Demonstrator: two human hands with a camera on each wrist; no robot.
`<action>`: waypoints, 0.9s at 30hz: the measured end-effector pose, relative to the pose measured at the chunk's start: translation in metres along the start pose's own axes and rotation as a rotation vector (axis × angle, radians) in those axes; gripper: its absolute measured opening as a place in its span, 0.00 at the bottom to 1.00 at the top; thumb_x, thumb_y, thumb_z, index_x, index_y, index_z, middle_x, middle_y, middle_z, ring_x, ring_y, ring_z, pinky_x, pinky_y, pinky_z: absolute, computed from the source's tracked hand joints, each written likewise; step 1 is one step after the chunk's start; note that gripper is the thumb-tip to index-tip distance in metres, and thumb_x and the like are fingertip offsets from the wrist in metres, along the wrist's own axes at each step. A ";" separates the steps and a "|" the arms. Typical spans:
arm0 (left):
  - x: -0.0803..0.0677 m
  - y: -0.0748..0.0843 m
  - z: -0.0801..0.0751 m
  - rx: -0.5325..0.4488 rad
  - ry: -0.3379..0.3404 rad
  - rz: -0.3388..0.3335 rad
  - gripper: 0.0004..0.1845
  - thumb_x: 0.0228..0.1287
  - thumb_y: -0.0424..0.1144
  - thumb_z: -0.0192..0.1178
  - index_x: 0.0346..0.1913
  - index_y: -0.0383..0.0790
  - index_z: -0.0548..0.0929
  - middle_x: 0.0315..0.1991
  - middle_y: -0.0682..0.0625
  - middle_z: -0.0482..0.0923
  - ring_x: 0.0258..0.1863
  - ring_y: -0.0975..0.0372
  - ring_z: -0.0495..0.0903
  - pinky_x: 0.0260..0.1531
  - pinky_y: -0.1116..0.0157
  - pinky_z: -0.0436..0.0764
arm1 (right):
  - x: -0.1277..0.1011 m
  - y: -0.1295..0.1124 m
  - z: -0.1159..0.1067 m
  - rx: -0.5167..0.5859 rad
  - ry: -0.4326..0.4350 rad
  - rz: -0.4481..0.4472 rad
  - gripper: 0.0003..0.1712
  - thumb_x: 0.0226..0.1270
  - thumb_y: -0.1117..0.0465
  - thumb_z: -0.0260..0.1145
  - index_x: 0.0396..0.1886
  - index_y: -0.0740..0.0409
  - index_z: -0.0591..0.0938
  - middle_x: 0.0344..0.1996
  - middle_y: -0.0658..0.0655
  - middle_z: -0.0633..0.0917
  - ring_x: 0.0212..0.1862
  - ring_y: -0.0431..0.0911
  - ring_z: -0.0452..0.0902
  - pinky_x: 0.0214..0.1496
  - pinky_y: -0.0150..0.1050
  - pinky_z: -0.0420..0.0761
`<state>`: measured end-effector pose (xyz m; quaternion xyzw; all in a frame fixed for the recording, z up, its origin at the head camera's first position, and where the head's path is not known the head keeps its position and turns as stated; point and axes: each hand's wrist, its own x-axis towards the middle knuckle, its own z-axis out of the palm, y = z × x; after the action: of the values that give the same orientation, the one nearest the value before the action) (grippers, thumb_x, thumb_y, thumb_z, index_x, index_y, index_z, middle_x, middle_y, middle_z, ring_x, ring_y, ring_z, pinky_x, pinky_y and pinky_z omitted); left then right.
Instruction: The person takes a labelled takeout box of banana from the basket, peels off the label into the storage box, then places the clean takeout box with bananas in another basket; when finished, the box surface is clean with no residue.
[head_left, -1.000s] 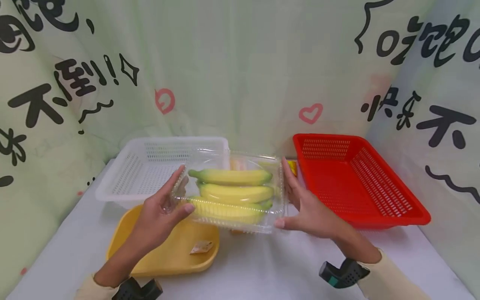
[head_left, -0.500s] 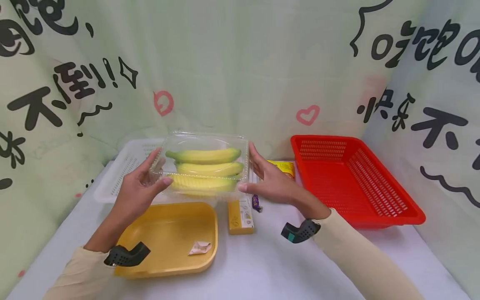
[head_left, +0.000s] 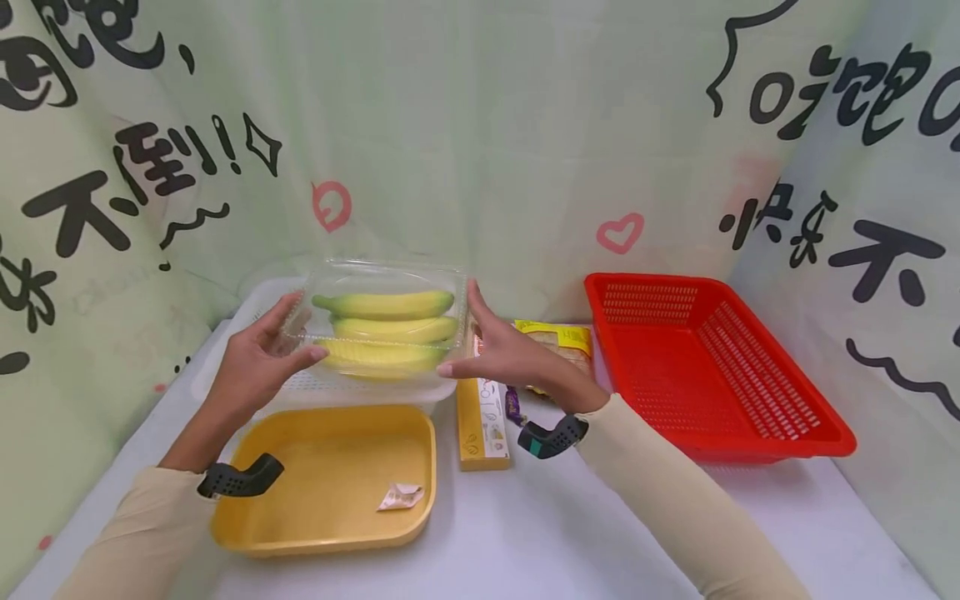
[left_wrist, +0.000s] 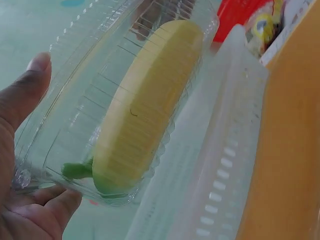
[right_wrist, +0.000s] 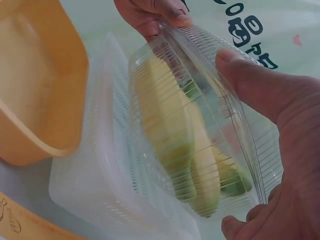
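A clear plastic clamshell box with three bananas inside is held up between both hands, over the white basket. My left hand grips its left end, with the thumb on the front edge. The right hand holds the opposite end, thumb also at the front. In the left wrist view one banana shows through the ribbed wall, its green stem towards the left fingers. The right wrist view shows the box tilted above the white basket, lid closed. Most of the basket's inside is hidden behind the box.
A yellow tray with a small pink-white packet stands in front of the white basket. To its right lie a yellow-and-white box, a purple-wrapped sweet and a yellow packet. A red basket stands at the right.
Both hands have carried the banana box leftwards and slightly up, from the table's middle to above the white basket. The yellow-and-white box and yellow packet have come into fuller view.
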<state>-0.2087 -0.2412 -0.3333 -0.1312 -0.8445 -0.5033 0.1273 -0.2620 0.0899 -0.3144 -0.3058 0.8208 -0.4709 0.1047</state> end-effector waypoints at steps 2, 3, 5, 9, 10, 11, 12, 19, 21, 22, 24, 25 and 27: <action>0.003 -0.004 -0.002 0.019 0.002 -0.018 0.45 0.63 0.42 0.67 0.77 0.50 0.52 0.76 0.48 0.52 0.67 0.46 0.64 0.45 0.82 0.73 | 0.005 0.002 0.002 -0.018 -0.010 0.011 0.72 0.55 0.49 0.75 0.76 0.45 0.26 0.77 0.47 0.32 0.76 0.45 0.35 0.73 0.50 0.48; 0.004 -0.006 -0.003 0.029 0.002 -0.028 0.45 0.63 0.43 0.67 0.77 0.50 0.52 0.75 0.47 0.53 0.67 0.45 0.64 0.44 0.82 0.73 | 0.008 0.003 0.003 -0.030 -0.015 0.020 0.71 0.56 0.49 0.74 0.76 0.46 0.26 0.76 0.48 0.32 0.76 0.45 0.34 0.74 0.50 0.47; 0.005 -0.010 -0.005 0.059 0.004 -0.047 0.46 0.63 0.45 0.67 0.78 0.50 0.51 0.74 0.45 0.55 0.66 0.44 0.66 0.43 0.82 0.73 | 0.012 0.005 0.006 -0.051 -0.026 0.050 0.71 0.56 0.46 0.73 0.76 0.46 0.26 0.76 0.48 0.32 0.76 0.45 0.34 0.74 0.48 0.47; 0.006 -0.019 -0.007 0.115 -0.003 -0.082 0.47 0.63 0.48 0.67 0.78 0.47 0.49 0.73 0.40 0.57 0.66 0.42 0.65 0.53 0.63 0.77 | 0.021 0.010 0.012 -0.061 -0.051 0.089 0.70 0.56 0.44 0.72 0.76 0.48 0.27 0.76 0.50 0.33 0.76 0.45 0.34 0.74 0.47 0.47; 0.006 -0.022 -0.007 0.124 -0.006 -0.089 0.48 0.63 0.49 0.66 0.78 0.45 0.49 0.73 0.39 0.57 0.66 0.42 0.65 0.54 0.57 0.76 | 0.022 0.012 0.014 -0.054 -0.058 0.092 0.70 0.57 0.44 0.72 0.76 0.49 0.27 0.76 0.50 0.33 0.76 0.45 0.35 0.74 0.47 0.47; 0.007 -0.024 -0.007 0.128 -0.010 -0.095 0.48 0.63 0.50 0.66 0.78 0.44 0.49 0.72 0.38 0.58 0.66 0.41 0.65 0.55 0.52 0.74 | 0.024 0.014 0.015 -0.047 -0.062 0.096 0.69 0.57 0.45 0.71 0.76 0.49 0.27 0.76 0.50 0.33 0.76 0.46 0.35 0.74 0.47 0.47; 0.008 -0.027 -0.007 0.127 -0.016 -0.100 0.48 0.64 0.50 0.66 0.78 0.42 0.49 0.72 0.37 0.57 0.66 0.41 0.65 0.56 0.48 0.72 | 0.026 0.015 0.017 -0.036 -0.064 0.092 0.69 0.58 0.46 0.71 0.77 0.50 0.27 0.77 0.51 0.33 0.76 0.46 0.35 0.74 0.47 0.47; 0.013 -0.048 -0.012 0.113 -0.068 -0.144 0.48 0.65 0.52 0.63 0.78 0.39 0.48 0.73 0.35 0.56 0.66 0.40 0.64 0.58 0.44 0.69 | 0.038 0.030 0.033 -0.030 -0.105 0.134 0.66 0.62 0.43 0.68 0.77 0.53 0.28 0.76 0.50 0.30 0.75 0.42 0.29 0.75 0.43 0.43; 0.012 -0.052 -0.015 0.132 -0.084 -0.158 0.49 0.65 0.53 0.64 0.78 0.39 0.47 0.74 0.35 0.53 0.67 0.38 0.62 0.58 0.41 0.67 | 0.041 0.031 0.037 -0.047 -0.115 0.123 0.66 0.62 0.43 0.68 0.76 0.54 0.28 0.76 0.51 0.29 0.75 0.41 0.27 0.75 0.42 0.42; 0.011 -0.053 -0.017 0.143 -0.090 -0.166 0.49 0.64 0.53 0.64 0.78 0.39 0.47 0.74 0.35 0.50 0.67 0.37 0.60 0.59 0.40 0.66 | 0.043 0.031 0.039 -0.054 -0.115 0.113 0.66 0.62 0.43 0.68 0.76 0.55 0.28 0.76 0.51 0.29 0.75 0.41 0.26 0.75 0.43 0.41; 0.010 -0.056 -0.019 0.170 -0.093 -0.173 0.50 0.64 0.54 0.64 0.78 0.39 0.47 0.75 0.35 0.48 0.67 0.35 0.58 0.58 0.38 0.66 | 0.045 0.030 0.042 -0.078 -0.120 0.096 0.66 0.63 0.44 0.67 0.76 0.57 0.28 0.76 0.52 0.28 0.75 0.42 0.24 0.75 0.46 0.36; 0.010 -0.056 -0.020 0.186 -0.093 -0.174 0.50 0.63 0.54 0.64 0.78 0.38 0.47 0.75 0.35 0.47 0.67 0.34 0.57 0.58 0.37 0.65 | 0.046 0.029 0.043 -0.099 -0.125 0.093 0.65 0.63 0.44 0.67 0.76 0.57 0.27 0.75 0.53 0.28 0.75 0.43 0.24 0.74 0.48 0.33; 0.010 -0.057 -0.022 0.211 -0.097 -0.173 0.51 0.63 0.54 0.65 0.77 0.37 0.47 0.75 0.34 0.46 0.68 0.34 0.54 0.59 0.37 0.64 | 0.048 0.029 0.046 -0.150 -0.136 0.096 0.65 0.64 0.43 0.66 0.76 0.58 0.27 0.75 0.54 0.27 0.75 0.45 0.24 0.72 0.54 0.27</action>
<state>-0.2360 -0.2862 -0.3659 -0.0680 -0.9061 -0.4139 0.0555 -0.2901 0.0390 -0.3581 -0.3043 0.8584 -0.3810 0.1593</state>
